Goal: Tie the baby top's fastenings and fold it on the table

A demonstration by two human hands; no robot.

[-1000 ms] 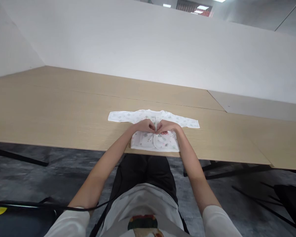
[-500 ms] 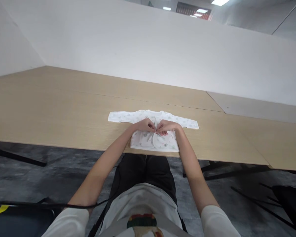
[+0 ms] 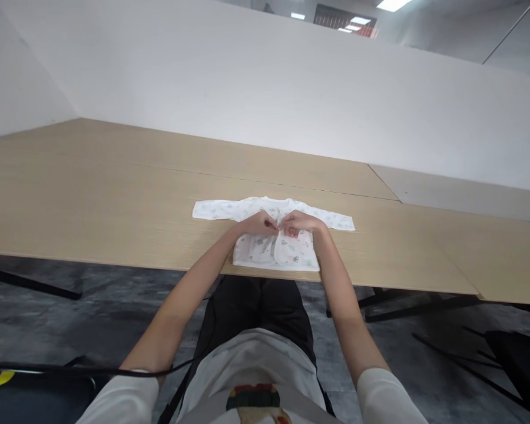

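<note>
A small white baby shirt (image 3: 254,253) with a scattered print lies spread on the wooden table, its neck away from me and both sleeves stretched out sideways. My left hand (image 3: 261,223) pinches the front opening of the shirt near mid-chest. Close beside it, my right hand (image 3: 297,224) is also closed on the front edge, fingers curled. The fingertips of both hands nearly meet, and they hide the bit of cloth or fastener between them. Below the hands, the rounded lower front edges overlap at the hem.
The light wooden table (image 3: 92,194) reaches far to both sides, its front edge close to my legs. A white partition (image 3: 247,82) stands behind it. A black chair (image 3: 516,359) is at the lower right, and a black cable (image 3: 70,370) crosses the lower left.
My right hand has shifted slightly up and its fingers have curled a little differently. My left hand stays almost in place, and the shirt lies as before.
</note>
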